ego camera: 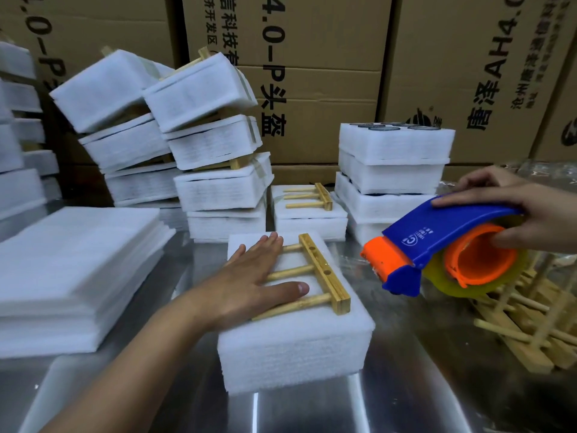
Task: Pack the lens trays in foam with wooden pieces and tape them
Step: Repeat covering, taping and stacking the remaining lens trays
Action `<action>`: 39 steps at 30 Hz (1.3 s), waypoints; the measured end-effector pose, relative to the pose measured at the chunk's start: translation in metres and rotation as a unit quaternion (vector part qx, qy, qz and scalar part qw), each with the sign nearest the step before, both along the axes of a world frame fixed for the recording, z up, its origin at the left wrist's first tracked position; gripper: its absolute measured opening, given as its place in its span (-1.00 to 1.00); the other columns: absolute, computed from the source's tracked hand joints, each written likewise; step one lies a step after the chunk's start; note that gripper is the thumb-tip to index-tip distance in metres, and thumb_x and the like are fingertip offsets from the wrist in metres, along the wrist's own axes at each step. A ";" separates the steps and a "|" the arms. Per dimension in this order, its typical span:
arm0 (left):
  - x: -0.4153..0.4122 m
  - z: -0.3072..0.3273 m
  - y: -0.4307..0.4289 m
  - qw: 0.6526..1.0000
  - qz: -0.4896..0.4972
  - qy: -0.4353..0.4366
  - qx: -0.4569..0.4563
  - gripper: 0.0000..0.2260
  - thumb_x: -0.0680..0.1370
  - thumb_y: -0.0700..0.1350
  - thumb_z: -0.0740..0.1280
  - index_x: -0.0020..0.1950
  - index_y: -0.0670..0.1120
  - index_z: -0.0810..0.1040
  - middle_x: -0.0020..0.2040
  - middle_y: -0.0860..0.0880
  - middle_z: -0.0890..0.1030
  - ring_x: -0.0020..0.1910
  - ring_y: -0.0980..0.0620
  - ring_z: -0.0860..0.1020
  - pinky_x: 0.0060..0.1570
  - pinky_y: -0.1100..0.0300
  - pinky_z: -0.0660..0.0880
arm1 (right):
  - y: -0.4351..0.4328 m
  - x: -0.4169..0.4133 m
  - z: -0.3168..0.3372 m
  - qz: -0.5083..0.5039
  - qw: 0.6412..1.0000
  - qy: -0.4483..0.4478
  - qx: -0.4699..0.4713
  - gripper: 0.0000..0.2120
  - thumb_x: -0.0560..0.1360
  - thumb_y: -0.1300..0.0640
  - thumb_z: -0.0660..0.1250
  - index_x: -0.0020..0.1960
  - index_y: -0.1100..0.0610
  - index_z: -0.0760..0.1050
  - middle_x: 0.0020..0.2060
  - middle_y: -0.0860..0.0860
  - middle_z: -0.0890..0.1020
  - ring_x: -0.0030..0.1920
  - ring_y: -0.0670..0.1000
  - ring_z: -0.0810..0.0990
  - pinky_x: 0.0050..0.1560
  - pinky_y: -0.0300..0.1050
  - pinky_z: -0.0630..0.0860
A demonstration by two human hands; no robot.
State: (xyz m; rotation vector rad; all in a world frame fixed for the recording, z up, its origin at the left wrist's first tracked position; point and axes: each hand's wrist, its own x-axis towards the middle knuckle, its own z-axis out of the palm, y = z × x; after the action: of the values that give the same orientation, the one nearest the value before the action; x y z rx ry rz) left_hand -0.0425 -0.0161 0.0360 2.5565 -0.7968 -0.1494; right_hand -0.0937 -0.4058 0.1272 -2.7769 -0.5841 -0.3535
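At the left edge of the steel worktop [406, 401], a flat stack of white foam sheets [75, 276]. Behind it, towards the back left, leaning piles of foam-wrapped packs [199, 126], some with wooden ends visible, a few tilted against each other.

Near the front middle of the worktop, one foam pack [293, 342], lying flat. On its top face, a wooden comb piece [315, 276]: one flat bar with holes and three round pegs pointing left. Left hand [253, 282] flat and open on top, palm down, fingers spread wide, covering the peg ends and pressing on foam; thumb between the two nearer pegs.

Behind this pack, a lower foam stack with a second wooden piece [315, 196] resting on top. More to the right, at the back, a tall stack of lens trays [393, 170] in foam; dark round lenses visible in the uppermost tray.

Above the right side of the worktop, a blue and orange tape dispenser [437, 248] with a yellowish tape roll, held in the air just beside the pack's right edge, orange nose pointing down-left. Cannot tell if touching. Right hand [527, 210] closed around the dispenser, fingers over the blue cover, thumb below at the roll.

At the right edge, a heap of spare wooden pieces [524, 323]. Along the back, brown cardboard boxes [327, 73] with printed text.
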 end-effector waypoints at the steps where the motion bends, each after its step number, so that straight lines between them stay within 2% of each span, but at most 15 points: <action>1: 0.000 0.000 0.000 1.000 0.000 0.002 -0.002 -0.12 0.35 0.48 0.04 0.53 0.14 -0.22 0.49 0.28 -0.22 0.38 0.43 -0.30 0.38 0.34 -0.30 | 0.000 0.000 0.001 -0.015 1.000 0.002 -0.017 -0.19 0.30 0.29 0.50 0.25 -0.47 0.34 0.21 -0.36 0.30 0.20 -0.22 0.37 0.15 -0.03 0.43; 5: -0.001 0.000 -0.001 1.000 0.005 0.003 -0.008 -0.16 0.35 0.43 0.04 0.53 0.16 -0.19 0.49 0.29 -0.22 0.39 0.43 -0.29 0.37 0.37 -0.30 | 0.022 0.009 -0.008 -0.033 0.996 0.049 -0.071 -0.12 0.35 0.32 0.44 0.23 -0.58 0.23 0.11 -0.54 0.16 0.19 -0.37 0.24 -0.02 -0.16 0.45; 8: -0.001 0.000 -0.001 1.000 0.007 -0.003 -0.010 -0.17 0.35 0.42 0.03 0.53 0.16 -0.16 0.50 0.28 -0.21 0.41 0.41 -0.28 0.38 0.35 -0.29 | 0.029 0.011 -0.009 -0.022 0.995 0.064 -0.079 -0.14 0.38 0.30 0.43 0.22 -0.60 0.20 0.09 -0.55 0.14 0.12 -0.47 0.21 -0.13 -0.27 0.42; 11: 0.000 -0.001 0.000 1.000 0.005 -0.008 -0.015 -0.17 0.32 0.47 0.04 0.52 0.22 -0.12 0.50 0.28 -0.21 0.41 0.41 -0.29 0.40 0.33 -0.29 | 0.035 0.015 -0.011 -0.009 0.994 0.074 -0.082 -0.16 0.39 0.27 0.41 0.22 -0.61 0.19 0.09 -0.52 0.16 0.12 -0.46 0.22 -0.10 -0.32 0.38; 13: -0.001 0.000 0.000 1.000 -0.002 -0.009 -0.020 -0.17 0.25 0.53 0.02 0.47 0.33 -0.10 0.50 0.29 -0.21 0.41 0.41 -0.29 0.40 0.32 -0.29 | 0.036 0.018 -0.014 0.001 0.994 0.077 -0.078 -0.16 0.40 0.27 0.41 0.22 -0.61 0.19 0.08 -0.49 0.19 0.13 -0.42 0.25 -0.08 -0.33 0.37; 17: -0.002 0.001 0.000 0.999 -0.019 -0.015 -0.021 -0.34 0.20 0.56 0.02 0.29 0.57 -0.06 0.46 0.33 -0.23 0.30 0.48 -0.38 0.36 0.33 -0.32 | 0.033 0.021 -0.022 0.009 0.993 0.114 -0.033 -0.17 0.40 0.30 0.41 0.22 -0.58 0.23 0.08 -0.45 0.24 0.11 -0.37 0.32 -0.06 -0.30 0.41; 20: 0.000 0.001 0.001 0.999 -0.024 -0.019 -0.012 -0.35 0.19 0.56 0.03 0.25 0.60 -0.05 0.39 0.38 -0.25 0.16 0.57 -0.43 0.32 0.35 -0.34 | 0.026 0.020 -0.032 0.012 0.989 0.147 0.021 -0.18 0.41 0.33 0.41 0.21 -0.56 0.27 0.07 -0.43 0.28 0.05 -0.36 0.38 -0.09 -0.31 0.48; 23: 0.001 0.000 0.001 0.999 -0.028 -0.019 -0.008 -0.38 0.19 0.56 0.05 0.22 0.64 -0.05 0.39 0.38 -0.25 0.17 0.58 -0.42 0.32 0.35 -0.34 | 0.020 0.017 -0.040 0.012 0.985 0.164 0.061 -0.16 0.41 0.38 0.40 0.22 -0.55 0.29 0.07 -0.43 0.33 0.02 -0.34 0.43 -0.13 -0.40 0.47; 26: 0.000 0.001 0.001 0.999 -0.026 -0.019 -0.011 -0.38 0.19 0.55 0.06 0.23 0.63 -0.04 0.41 0.38 -0.22 0.16 0.59 -0.42 0.32 0.35 -0.34 | 0.016 0.016 -0.041 0.009 0.983 0.167 0.070 -0.16 0.39 0.38 0.42 0.24 -0.53 0.29 0.11 -0.42 0.36 0.05 -0.31 0.45 -0.12 -0.36 0.48; 30: -0.002 0.003 0.000 0.999 -0.027 -0.013 -0.012 -0.37 0.18 0.55 0.06 0.23 0.62 -0.04 0.41 0.38 -0.22 0.22 0.54 -0.39 0.34 0.34 -0.33 | 0.016 0.013 -0.037 0.021 0.977 0.193 0.093 -0.17 0.37 0.33 0.48 0.21 -0.53 0.31 0.05 -0.45 0.37 0.01 -0.33 0.48 -0.12 -0.43 0.49; 33: -0.004 0.005 0.000 1.000 -0.026 -0.010 -0.012 -0.35 0.18 0.55 0.07 0.24 0.61 -0.05 0.40 0.39 -0.23 0.18 0.57 -0.41 0.32 0.35 -0.33 | 0.017 0.010 -0.035 0.004 0.974 0.211 0.077 -0.16 0.35 0.28 0.51 0.21 -0.57 0.27 0.03 -0.44 0.38 -0.01 -0.25 0.52 -0.10 -0.32 0.54; 36: -0.005 0.005 0.000 0.999 -0.028 -0.015 0.000 -0.36 0.23 0.54 0.12 0.24 0.60 -0.07 0.39 0.38 -0.28 0.15 0.56 -0.45 0.32 0.35 -0.34 | 0.013 0.007 -0.031 -0.037 0.971 0.225 0.071 -0.14 0.36 0.36 0.46 0.22 -0.55 0.28 0.00 -0.32 0.50 -0.23 -0.07 0.60 -0.31 -0.22 0.55; 39: -0.007 0.006 0.000 0.999 -0.030 -0.012 0.002 -0.38 0.20 0.54 0.09 0.21 0.62 -0.07 0.36 0.39 -0.29 -0.01 0.69 -0.46 0.29 0.35 -0.33 | -0.002 -0.002 -0.021 -0.072 0.973 0.204 0.084 -0.10 0.35 0.41 0.44 0.26 -0.51 0.29 -0.14 -0.24 0.60 -0.39 -0.04 0.58 -0.42 -0.19 0.53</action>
State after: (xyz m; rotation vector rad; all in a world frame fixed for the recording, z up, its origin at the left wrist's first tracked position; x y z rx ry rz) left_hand -0.0490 -0.0164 0.0422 2.5446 -0.8836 -0.1394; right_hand -0.0957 -0.4079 0.1057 -2.6223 -0.2401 0.1360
